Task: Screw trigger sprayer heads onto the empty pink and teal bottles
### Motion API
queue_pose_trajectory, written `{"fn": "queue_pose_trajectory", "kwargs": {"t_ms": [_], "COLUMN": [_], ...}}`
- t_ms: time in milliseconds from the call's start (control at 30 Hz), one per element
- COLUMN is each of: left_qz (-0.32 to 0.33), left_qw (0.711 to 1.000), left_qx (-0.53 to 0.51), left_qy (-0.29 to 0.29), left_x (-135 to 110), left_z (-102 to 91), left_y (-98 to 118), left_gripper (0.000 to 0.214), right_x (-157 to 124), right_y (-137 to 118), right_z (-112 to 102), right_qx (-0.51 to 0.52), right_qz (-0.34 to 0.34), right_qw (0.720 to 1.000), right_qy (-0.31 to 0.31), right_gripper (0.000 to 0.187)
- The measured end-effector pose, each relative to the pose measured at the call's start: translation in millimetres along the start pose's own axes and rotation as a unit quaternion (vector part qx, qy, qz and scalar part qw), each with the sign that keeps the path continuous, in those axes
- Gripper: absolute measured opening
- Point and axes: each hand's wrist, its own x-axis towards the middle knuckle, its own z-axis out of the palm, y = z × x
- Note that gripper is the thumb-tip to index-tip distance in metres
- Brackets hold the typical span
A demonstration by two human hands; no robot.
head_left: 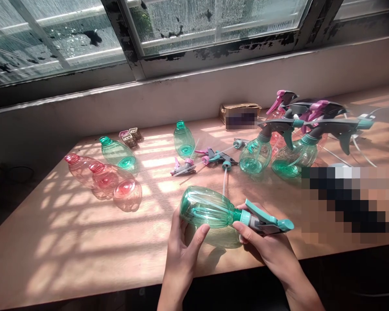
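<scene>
A green see-through spray bottle (209, 207) lies sideways in both hands above the near part of the table. My left hand (188, 246) is closed around its base end, thumb on the near side. My right hand (262, 242) grips the neck, with thumb and fingers at the teal collar of the grey and teal spray head (267, 222). The head sits on the bottle's neck and a tube shows inside. Beyond the bottle lie loose spray heads (218, 156), pink-grey and teal-grey, with thin tubes.
Open-necked pink bottles (105, 175) and a green bottle (118, 153) stand at left, another green bottle (183, 140) farther back. Bottles with heads fitted (255, 155) cluster at right. A cardboard box (240, 115) sits by the wall under the window. Pixelated patches hide parts at right.
</scene>
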Motion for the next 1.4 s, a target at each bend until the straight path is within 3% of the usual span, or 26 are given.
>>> {"fn": "queue_pose_trajectory", "kwargs": {"t_ms": [433, 667, 933, 1400], "left_qz": [-0.009, -0.015, -0.012, 0.009], "left_qw": [1.0, 1.0, 0.998, 0.998], "left_qx": [-0.008, -0.015, -0.035, -0.022], "left_qy": [0.011, 0.013, 0.057, 0.052], "left_x": [0.2, 1.7, 2.9, 0.1], "left_z": [-0.6, -1.3, -1.2, -2.4], "left_y": [-3.0, -2.6, -3.7, -4.5], "left_gripper": [0.064, 0.061, 0.06, 0.065], "right_x": [-0.5, -1.1, -0.1, 1.1], "right_y": [-2.1, -2.0, -4.2, 2.2], "right_z": [-2.7, -1.1, -1.9, 2.2], "right_qx": [-0.003, 0.009, -0.006, 0.002], "right_qz": [-0.003, -0.009, 0.012, -0.018], "right_qw": [1.0, 1.0, 1.0, 1.0], "right_qy": [-0.024, -0.008, -0.019, 0.005], "right_gripper": [0.037, 0.041, 0.044, 0.045]}}
